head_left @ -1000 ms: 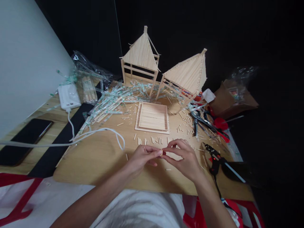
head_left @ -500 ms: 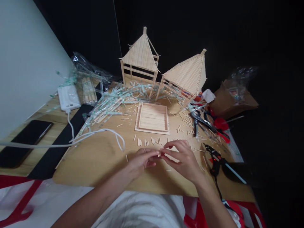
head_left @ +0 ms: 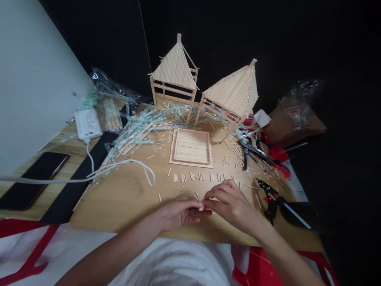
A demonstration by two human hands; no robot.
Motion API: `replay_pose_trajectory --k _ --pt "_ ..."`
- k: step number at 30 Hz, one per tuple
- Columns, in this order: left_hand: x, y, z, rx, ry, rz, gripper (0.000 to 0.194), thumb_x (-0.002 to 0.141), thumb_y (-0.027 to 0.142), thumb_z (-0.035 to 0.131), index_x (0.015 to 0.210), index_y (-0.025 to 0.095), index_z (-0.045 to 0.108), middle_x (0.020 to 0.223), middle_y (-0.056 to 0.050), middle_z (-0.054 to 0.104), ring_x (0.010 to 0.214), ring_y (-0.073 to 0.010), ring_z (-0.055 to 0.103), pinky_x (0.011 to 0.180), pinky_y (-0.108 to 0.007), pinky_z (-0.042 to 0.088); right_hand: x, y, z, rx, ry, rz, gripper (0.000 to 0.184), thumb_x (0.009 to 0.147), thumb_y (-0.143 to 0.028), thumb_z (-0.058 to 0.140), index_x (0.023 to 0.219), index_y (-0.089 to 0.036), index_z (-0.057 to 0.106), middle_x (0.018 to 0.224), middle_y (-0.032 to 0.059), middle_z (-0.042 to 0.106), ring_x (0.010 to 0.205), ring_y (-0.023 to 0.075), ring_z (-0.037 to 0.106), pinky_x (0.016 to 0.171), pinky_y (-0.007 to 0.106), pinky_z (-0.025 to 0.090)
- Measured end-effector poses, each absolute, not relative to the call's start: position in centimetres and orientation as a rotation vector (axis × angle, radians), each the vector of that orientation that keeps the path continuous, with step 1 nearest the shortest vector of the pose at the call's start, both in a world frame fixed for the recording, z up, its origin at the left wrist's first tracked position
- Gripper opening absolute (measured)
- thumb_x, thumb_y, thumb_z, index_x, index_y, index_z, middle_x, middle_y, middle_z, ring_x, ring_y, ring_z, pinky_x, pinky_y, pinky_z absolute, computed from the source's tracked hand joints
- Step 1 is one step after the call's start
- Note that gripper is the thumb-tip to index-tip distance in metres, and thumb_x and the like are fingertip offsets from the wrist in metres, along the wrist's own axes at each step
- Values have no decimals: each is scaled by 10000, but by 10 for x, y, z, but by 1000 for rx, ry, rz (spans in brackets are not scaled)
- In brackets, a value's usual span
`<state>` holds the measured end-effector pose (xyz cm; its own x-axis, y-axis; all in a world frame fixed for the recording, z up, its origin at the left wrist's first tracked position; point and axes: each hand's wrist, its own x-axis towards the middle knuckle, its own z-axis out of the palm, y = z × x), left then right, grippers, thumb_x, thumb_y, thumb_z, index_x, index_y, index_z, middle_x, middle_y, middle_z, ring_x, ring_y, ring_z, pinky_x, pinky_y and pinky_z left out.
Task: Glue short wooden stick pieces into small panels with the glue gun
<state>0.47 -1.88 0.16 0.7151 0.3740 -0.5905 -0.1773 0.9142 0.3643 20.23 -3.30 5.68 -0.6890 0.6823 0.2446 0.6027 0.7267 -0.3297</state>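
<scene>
"Where are the small sticks (head_left: 201, 207)?"
"Pinched between the left hand (head_left: 180, 213) and right hand (head_left: 229, 201), fingertips meeting over the bench (head_left: 119, 210)."
"Beyond?"
"A row of cut sticks (head_left: 201, 176), a square tray (head_left: 192, 145), then a stick house (head_left: 174, 71) and another, leaning one."

Short, pale wooden sticks (head_left: 201, 207) (1 tiny cluster), tilted, pinched between fingertips (head_left: 196, 204).

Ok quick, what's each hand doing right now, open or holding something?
Left hand: closed, pinching short wooden sticks.
Right hand: fingers bent in at the same sticks; whether its grip is closed on them can't be told.
</scene>
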Motion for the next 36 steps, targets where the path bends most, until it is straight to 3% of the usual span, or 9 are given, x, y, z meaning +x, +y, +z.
replay_pose_trajectory --k 7,11,16,24,28,32,36 --pt "-3 -26 -2 351 684 160 214 631 254 800 767 116 708 836 -78 715 867 -182 679 521 -150 449 198 -37 63 -891 -2647 422 176 941 -201 495 963 -214 669 904 0 703 848 148 582 794 351 375" --pt "-6 -26 -5 427 723 214 229 620 252 809 782 115 726 782 -55 703 741 -125 647 547 -152 467 198 -37 66 -932 -2686 463 131 896 -220 564 984 -208 660 952 16 691 883 164 580 812 359 387" --pt "-1 -26 -6 302 852 473 205 606 241 811 754 127 725 816 -66 708 731 -128 622 645 -205 492 204 -38 60 -927 -2598 209 237 879 -186 578 1104 -242 625 1086 28 676 981 185 574 831 384 370" --pt "9 -34 1 183 776 574 228 596 267 814 756 127 732 851 -53 703 826 -139 604 788 -241 482 202 -43 44 -801 -2645 -21 248 926 -138 484 1136 -193 601 1060 9 709 945 165 569 791 366 359" --pt "9 -39 -4 136 780 571 154 668 239 762 778 139 726 855 -38 692 819 -130 600 787 -239 483 199 -44 44 -749 -2673 -10 262 932 -110 434 1127 -139 606 1072 40 704 951 176 562 786 376 351" --pt "8 -42 -8 132 764 570 94 724 241 717 770 159 720 849 -35 686 809 -132 602 761 -241 495 194 -45 40 -760 -2602 53 252 915 -112 482 1120 -170 614 1057 39 706 922 179 583 766 375 355" --pt "5 -38 -3 390 765 578 263 820 359 629 994 177 706 1048 -97 666 956 -198 599 759 -295 508 187 -46 36 -1030 -2204 305 165 837 -144 627 967 -234 675 908 13 704 811 158 608 744 351 386"
